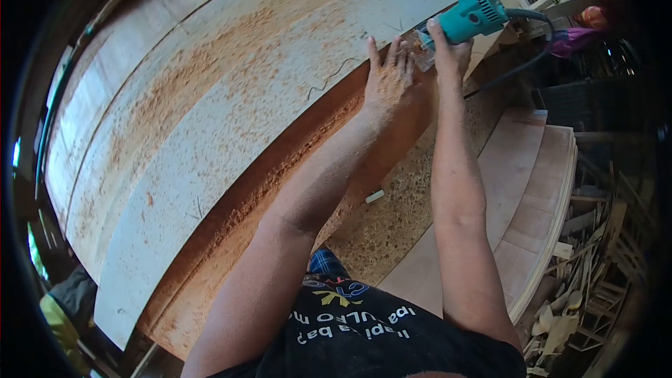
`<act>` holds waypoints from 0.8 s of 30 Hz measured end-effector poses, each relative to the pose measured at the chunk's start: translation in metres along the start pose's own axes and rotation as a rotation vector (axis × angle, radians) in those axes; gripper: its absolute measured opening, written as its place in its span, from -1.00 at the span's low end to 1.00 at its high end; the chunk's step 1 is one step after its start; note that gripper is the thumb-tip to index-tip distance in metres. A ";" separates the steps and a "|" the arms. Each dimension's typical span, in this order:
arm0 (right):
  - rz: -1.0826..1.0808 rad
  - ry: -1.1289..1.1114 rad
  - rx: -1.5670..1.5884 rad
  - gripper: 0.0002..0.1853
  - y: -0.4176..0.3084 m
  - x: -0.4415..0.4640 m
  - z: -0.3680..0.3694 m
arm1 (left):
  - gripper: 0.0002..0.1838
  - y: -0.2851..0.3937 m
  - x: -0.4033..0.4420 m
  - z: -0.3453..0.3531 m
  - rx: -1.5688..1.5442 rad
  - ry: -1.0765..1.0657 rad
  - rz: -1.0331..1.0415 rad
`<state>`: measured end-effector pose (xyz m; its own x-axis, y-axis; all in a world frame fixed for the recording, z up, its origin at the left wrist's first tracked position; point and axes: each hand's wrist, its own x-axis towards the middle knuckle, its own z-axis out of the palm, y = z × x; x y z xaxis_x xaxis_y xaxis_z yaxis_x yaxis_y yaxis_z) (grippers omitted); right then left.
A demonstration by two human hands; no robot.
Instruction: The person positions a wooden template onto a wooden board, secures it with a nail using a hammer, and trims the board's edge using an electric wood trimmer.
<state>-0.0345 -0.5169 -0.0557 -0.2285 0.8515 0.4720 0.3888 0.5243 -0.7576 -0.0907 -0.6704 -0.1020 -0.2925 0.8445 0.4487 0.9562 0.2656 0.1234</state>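
Sawdust (269,70) lies along the curved board (133,273) from seven to one o'clock, so from here I judge much of its edge worked; what remains is unclear. At one o'clock my right hand (451,54) grips the power tool (479,12), my left hand (390,82) spread, holding nothing, beside it

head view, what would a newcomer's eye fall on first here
Probably the teal power tool at the upper right, gripped in the right hand, with the left hand spread just beside it. Next, the big pale curved board sweeping from lower left to upper right, orange sawdust scattered over it and the wood beyond.
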 end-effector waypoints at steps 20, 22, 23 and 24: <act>0.093 0.004 -0.085 -0.04 -0.007 0.016 -0.006 | -0.22 0.004 0.027 0.019 -0.080 -0.025 0.034; 0.092 0.009 -0.085 -0.05 -0.004 0.020 -0.007 | -0.22 0.006 0.031 0.020 -0.074 -0.023 0.040; 0.090 0.010 -0.088 -0.05 -0.001 0.022 -0.006 | -0.22 0.006 0.032 0.021 -0.074 -0.015 0.041; 0.087 0.011 -0.090 -0.05 -0.002 0.024 -0.006 | -0.22 0.006 0.034 0.021 -0.075 -0.007 0.042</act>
<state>-0.0350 -0.4974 -0.0405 -0.1811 0.8934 0.4112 0.4856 0.4448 -0.7526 -0.0949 -0.6307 -0.1045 -0.2517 0.8574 0.4490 0.9660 0.1945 0.1701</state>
